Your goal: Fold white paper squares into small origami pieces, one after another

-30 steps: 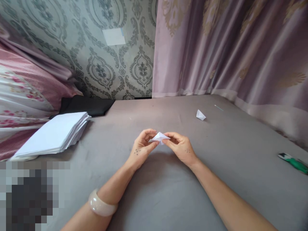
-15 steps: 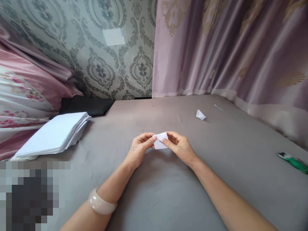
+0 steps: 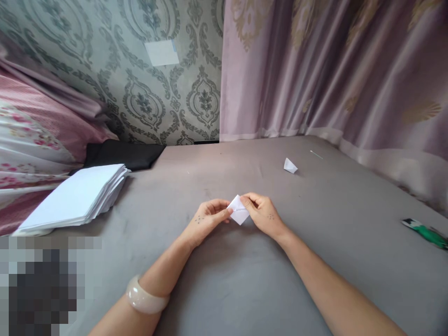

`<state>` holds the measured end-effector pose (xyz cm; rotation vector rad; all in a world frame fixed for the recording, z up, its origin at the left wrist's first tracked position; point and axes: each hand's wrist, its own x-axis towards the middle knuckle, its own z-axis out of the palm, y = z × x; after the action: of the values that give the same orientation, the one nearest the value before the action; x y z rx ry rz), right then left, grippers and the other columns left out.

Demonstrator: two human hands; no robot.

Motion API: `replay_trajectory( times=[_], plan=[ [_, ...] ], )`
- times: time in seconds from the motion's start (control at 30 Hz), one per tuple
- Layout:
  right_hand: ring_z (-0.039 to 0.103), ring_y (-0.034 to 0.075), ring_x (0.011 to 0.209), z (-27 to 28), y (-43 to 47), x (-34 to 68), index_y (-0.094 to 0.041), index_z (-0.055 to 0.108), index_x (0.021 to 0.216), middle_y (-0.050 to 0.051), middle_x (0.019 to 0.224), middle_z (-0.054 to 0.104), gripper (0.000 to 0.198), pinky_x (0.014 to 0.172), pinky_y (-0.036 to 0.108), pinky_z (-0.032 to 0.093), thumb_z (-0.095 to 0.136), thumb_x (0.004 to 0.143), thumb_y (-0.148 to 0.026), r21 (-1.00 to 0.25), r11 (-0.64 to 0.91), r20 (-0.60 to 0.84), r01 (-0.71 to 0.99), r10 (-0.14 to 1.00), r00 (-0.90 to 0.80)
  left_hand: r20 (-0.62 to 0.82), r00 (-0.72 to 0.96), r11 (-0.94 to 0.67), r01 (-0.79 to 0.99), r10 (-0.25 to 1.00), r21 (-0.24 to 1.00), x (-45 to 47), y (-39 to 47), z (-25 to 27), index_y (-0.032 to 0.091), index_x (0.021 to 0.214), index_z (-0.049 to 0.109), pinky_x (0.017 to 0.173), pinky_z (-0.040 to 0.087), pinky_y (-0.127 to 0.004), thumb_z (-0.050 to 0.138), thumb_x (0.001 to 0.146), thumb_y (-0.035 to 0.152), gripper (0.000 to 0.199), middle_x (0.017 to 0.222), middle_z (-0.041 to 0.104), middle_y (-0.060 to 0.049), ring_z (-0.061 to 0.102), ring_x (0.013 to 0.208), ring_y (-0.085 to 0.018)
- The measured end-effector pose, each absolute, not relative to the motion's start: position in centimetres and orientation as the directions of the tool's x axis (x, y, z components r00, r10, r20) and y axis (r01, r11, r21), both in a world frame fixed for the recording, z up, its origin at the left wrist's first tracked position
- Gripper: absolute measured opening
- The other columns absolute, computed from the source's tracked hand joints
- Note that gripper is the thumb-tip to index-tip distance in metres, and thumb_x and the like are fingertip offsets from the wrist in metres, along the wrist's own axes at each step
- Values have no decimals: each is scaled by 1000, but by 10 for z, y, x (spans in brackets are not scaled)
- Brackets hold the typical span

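Note:
A small folded piece of white paper (image 3: 240, 215) is held up over the grey surface, turned so that it looks like a diamond with a crease or slit across its middle. My left hand (image 3: 212, 218) pinches its left corner between thumb and fingers. On the opposite side my right hand (image 3: 262, 211) grips the upper right edge, thumb on the front face. The fingers behind the paper are partly hidden. A pale bangle (image 3: 147, 297) circles my left forearm.
A thick stack of white paper (image 3: 73, 193) lies at the left, in front of a black folded item (image 3: 128, 155). Beyond my hands sits a small folded paper shape (image 3: 290, 165). A thin pale stick (image 3: 316, 154) and a green-handled object (image 3: 425, 232) lie at the right on the grey cloth (image 3: 280, 289).
The folded paper has been rotated from a near-square stance to a diamond. My right thumb has shifted up toward its upper right edge. The view has moved slightly.

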<state>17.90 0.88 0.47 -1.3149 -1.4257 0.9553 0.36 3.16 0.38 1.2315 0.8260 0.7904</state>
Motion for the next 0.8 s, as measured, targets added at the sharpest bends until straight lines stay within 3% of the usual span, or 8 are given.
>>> replay_trajectory(
  times=[0.07,0.23,0.37,0.53,0.67,0.8],
  plan=[
    [57,15,65,4,10,179,-16,68,83,3,71,65,37,60,26,43,53,83,-49,-971,93,107,221,993,53,-148,479,195,-50,865,979,4,32,2,10,88,69,63,48,-20,73,72,33,28,75,68,-6,60,66,-10],
    [61,18,78,3,12,175,-14,67,97,10,87,69,53,66,29,48,47,82,-60,-993,-56,-65,-106,994,85,-231,380,328,-213,895,920,3,37,-1,10,87,68,66,51,-21,77,69,30,28,74,69,-6,64,66,-11],
    [60,17,78,2,9,170,-15,69,96,7,87,69,40,69,28,46,64,75,-49,-998,4,3,-61,1000,18,-245,386,355,-243,889,903,4,36,-2,10,83,67,70,52,-23,78,67,29,27,75,70,-8,66,69,-13],
    [58,15,72,2,8,168,-15,71,87,2,76,68,34,68,28,44,64,75,-46,-999,33,31,-34,998,47,-214,420,308,-168,882,936,5,33,-4,11,83,69,73,49,-25,77,68,32,27,82,71,-8,64,75,-14],
    [54,14,67,7,7,172,-15,71,78,0,67,63,30,65,27,41,65,74,-44,-1000,20,19,-13,999,48,-151,388,184,-49,909,982,5,33,-4,13,76,70,61,42,-22,75,67,36,25,69,65,-2,55,63,-10],
    [46,10,58,15,4,177,-15,67,63,-3,57,54,29,56,24,34,66,73,-42,-1000,3,3,17,999,42,-175,451,173,47,875,984,4,31,2,14,76,69,53,33,-21,74,67,40,28,63,59,1,47,55,-8]
  ],
)
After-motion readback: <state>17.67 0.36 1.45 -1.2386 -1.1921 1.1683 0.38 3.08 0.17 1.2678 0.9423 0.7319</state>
